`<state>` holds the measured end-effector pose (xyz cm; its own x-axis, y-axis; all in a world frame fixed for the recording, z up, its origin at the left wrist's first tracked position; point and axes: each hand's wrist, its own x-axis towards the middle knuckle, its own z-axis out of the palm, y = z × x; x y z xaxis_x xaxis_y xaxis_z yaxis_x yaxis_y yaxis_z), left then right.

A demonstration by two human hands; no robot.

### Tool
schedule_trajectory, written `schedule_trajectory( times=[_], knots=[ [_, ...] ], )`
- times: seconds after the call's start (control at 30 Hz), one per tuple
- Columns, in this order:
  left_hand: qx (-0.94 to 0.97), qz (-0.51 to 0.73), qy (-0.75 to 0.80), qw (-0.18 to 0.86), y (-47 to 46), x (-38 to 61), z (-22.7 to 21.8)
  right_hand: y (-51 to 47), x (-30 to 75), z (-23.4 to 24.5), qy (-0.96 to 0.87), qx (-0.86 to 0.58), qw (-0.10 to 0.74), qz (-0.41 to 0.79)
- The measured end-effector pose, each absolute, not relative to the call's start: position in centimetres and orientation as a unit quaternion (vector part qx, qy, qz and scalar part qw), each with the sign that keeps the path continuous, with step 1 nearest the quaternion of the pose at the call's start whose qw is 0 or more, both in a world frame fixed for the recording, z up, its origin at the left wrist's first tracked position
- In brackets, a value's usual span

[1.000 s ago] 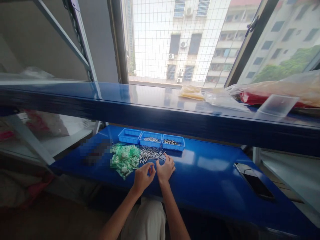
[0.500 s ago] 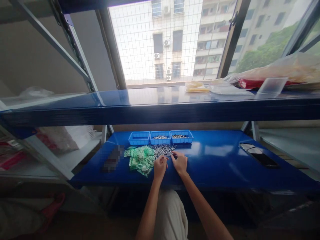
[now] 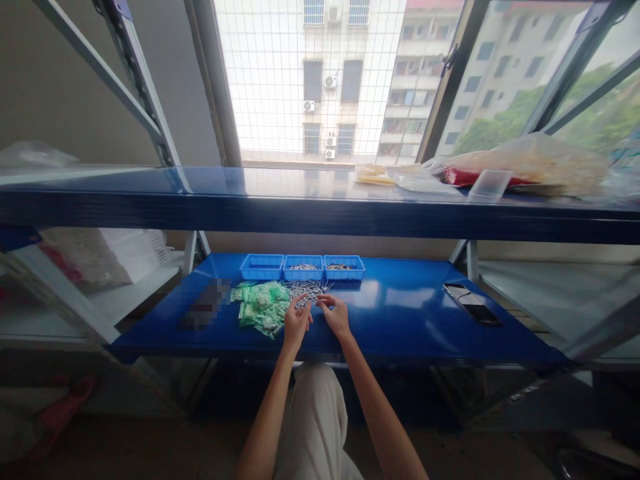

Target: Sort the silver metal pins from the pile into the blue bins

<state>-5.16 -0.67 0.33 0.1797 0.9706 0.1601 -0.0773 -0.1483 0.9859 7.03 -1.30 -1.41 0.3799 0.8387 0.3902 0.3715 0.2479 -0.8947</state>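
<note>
1. both hands work at the near edge of the loose pile of small silver metal pins point(image 3: 310, 290). it lies on the glossy blue tabletop point(image 3: 400, 320), just in front of the row of three shallow blue plastic trays point(image 3: 303, 267).
2. the left hand point(image 3: 296, 323) has thumb and fingertips drawn together in a pinch at the pile's edge. whether a pin sits between them is too small to tell.
3. the right hand point(image 3: 336, 315) is curled, fingertips down at the tabletop just beside the left. i cannot tell whether it grips anything either.
4. the pins look thin and the surface slick, so a fingertip pinch on one pin at a time seems surer than digging into the pile. rolling a pin clear of the rest first should make it easier to grip.
5. the heap of green plastic packets point(image 3: 263, 307) touches the pile's left side, near the left hand. a raised wrist there would avoid dragging packets in among the pins.
6. the middle and right trays hold pins, and the left one looks bare. any reach to them passes over the pile, so the hand should lift clear of it.
7. the black phone point(image 3: 473, 304) lies well apart to the right.
</note>
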Motion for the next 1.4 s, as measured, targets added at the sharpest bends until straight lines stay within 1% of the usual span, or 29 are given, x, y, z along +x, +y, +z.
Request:
schedule_trajectory(
  times=[0.23,0.37,0.57,0.77,0.87,0.97,1.13,1.27,1.4],
  knots=[
    [0.554,0.510,0.402,0.521,-0.6,-5.1,0.1,-1.6,6.9,-0.6,-0.517,-0.533,0.634,0.219],
    [0.562,0.492,0.395,0.534,-0.4,-5.2,-0.1,-1.8,6.7,-0.5,-0.532,-0.534,0.620,0.219],
    [0.550,0.499,0.398,0.539,0.1,-5.1,-0.6,-2.0,6.4,-0.5,-0.570,-0.514,0.589,0.254],
    [0.531,0.513,0.418,0.529,0.1,-5.0,-0.5,-2.2,6.1,-0.3,-0.607,-0.506,0.565,0.239],
    [0.537,0.511,0.418,0.526,-0.1,-5.2,-0.2,-2.3,6.0,-0.2,-0.599,-0.510,0.573,0.231],
    [0.537,0.505,0.422,0.527,-0.3,-5.3,0.1,-2.3,5.9,0.1,-0.564,-0.525,0.599,0.218],
    [0.552,0.498,0.442,0.502,-0.3,-5.3,0.6,-2.3,5.8,0.7,-0.492,-0.563,0.629,0.214],
    [0.609,0.440,0.456,0.478,-0.1,-5.3,0.5,-2.1,5.6,0.7,-0.490,-0.558,0.630,0.228],
    [0.631,0.423,0.470,0.450,0.5,-5.6,-0.4,-2.0,5.5,0.3,-0.512,-0.554,0.621,0.213]
  ],
)
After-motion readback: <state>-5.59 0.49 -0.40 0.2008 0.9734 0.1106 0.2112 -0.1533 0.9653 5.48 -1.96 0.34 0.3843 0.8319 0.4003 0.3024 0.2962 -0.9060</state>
